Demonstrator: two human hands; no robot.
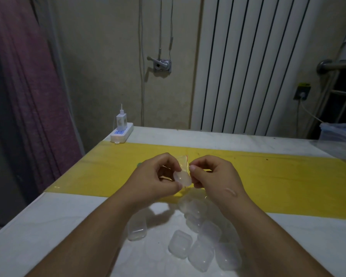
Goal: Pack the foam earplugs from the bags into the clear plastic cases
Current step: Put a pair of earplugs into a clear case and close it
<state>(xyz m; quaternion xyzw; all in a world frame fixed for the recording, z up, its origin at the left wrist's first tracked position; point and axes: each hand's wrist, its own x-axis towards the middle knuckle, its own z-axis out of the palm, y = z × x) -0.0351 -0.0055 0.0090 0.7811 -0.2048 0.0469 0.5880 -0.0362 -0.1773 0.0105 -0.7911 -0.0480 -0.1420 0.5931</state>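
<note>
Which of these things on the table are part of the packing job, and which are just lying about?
Belongs to the job: small clear plastic case, held by the left hand; small clear bag with a red strip, pinched by the right hand; heap of clear plastic cases.
Just lying about: white power strip with a charger; clear plastic tub.

bag (185, 163): contents unclear | cases (180, 243): edges blurred | bin (340, 132): cut by right edge
</note>
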